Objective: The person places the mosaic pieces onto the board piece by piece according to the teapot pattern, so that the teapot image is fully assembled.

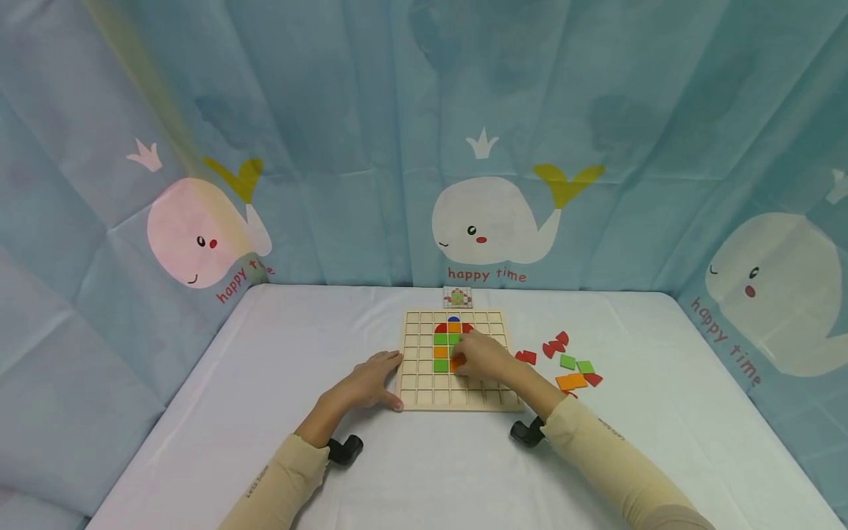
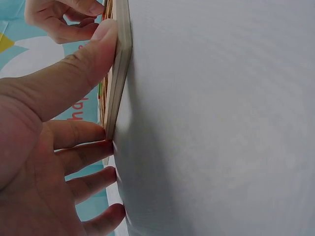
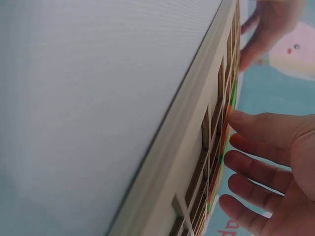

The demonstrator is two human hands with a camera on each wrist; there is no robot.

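Observation:
A wooden grid board (image 1: 424, 401) lies on the table with coloured tiles set in its middle columns. My left hand (image 1: 372, 381) rests at its left side, thumb against the near corner and fingers spread along the edge. In the left wrist view the thumb (image 2: 93, 59) lies on the board's rim. Over the middle of the board, my right hand (image 1: 486, 358) pinches an orange square tile (image 1: 456, 366) low in its cell. The right wrist view shows thumb and forefinger at the tile's edges. Green tiles (image 1: 440, 365), an orange tile (image 1: 440, 352) and a red quarter-round (image 1: 441, 328) sit nearby.
A small pattern card (image 1: 458, 297) lies behind the board. To the right are loose red pieces (image 1: 528, 357), green squares (image 1: 567, 361) and orange squares (image 1: 572, 381). A blue whale-print curtain (image 1: 371, 147) stands behind the white table (image 1: 199, 442).

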